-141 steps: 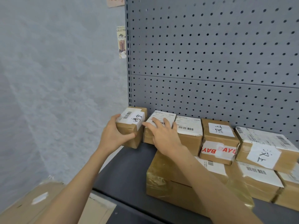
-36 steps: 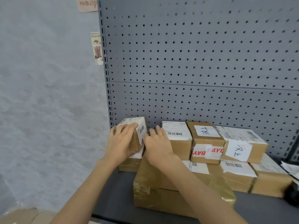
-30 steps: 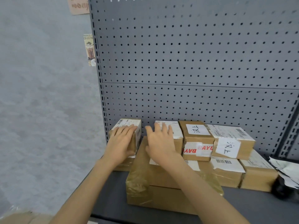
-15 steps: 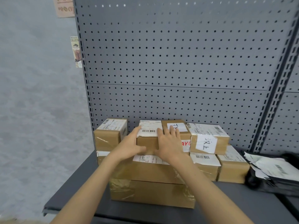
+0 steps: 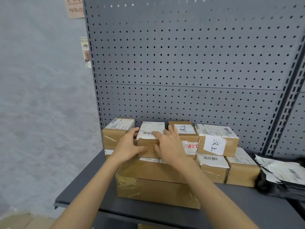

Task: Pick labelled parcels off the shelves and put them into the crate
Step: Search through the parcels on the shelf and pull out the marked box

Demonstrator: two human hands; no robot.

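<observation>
Both hands are now closing in on the second small parcel (image 5: 151, 140) in the upper row, the one with the white barcode label across its top, sitting on the big taped carton (image 5: 156, 180) near the shelf's left edge. The left hand (image 5: 127, 146) has come across from the leftmost parcel (image 5: 117, 133), which it was handling a moment ago and which is now resting back on the stack by the shelf's left edge, untouched. That hand is gripping the labelled parcel, thumb pressing its front face and fingers wrapping its left side. The right hand (image 5: 168, 146) is lying over the parcel's right top corner, fingers spread and reaching back over the label; it looks like a holding grip, though the far fingertips are hidden. Beside it the BAYU-taped box (image 5: 186, 134) and the box with the handwritten slip (image 5: 216, 139) are sitting undisturbed, with more parcels beneath and black mailer bags (image 5: 280, 177) toward the shelf's right edge. So the choice has apparently shifted from the first parcel to this one, and the lift is probably about to begin. No crate is showing in this view, so nothing is visibly packed yet.
</observation>
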